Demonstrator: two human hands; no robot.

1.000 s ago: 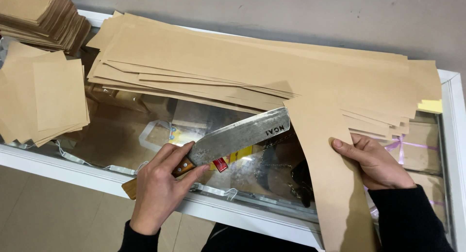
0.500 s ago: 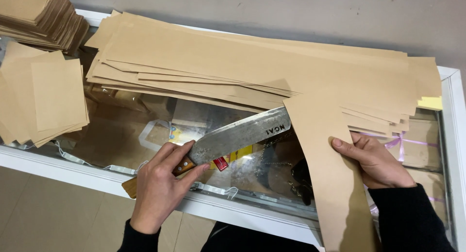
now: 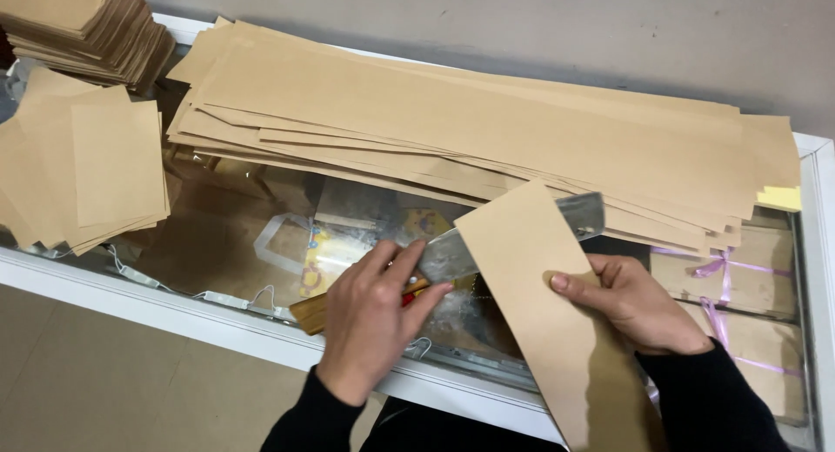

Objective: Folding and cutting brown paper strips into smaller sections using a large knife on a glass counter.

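Paper, thin and limp, bent easily, so my right hand [image 3: 639,308] pinched the brown strip [image 3: 557,321] at its edge above the glass table [image 3: 261,330], while my left hand [image 3: 374,317] clasped the heavy cleaver [image 3: 452,254] by its wooden handle.

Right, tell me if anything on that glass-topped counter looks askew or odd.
The long kraft paper strips are fanned, their ends uneven. One strip lies tilted over the cleaver, hiding most of its blade, with the left hand on the handle and the right hand pinning the strip.
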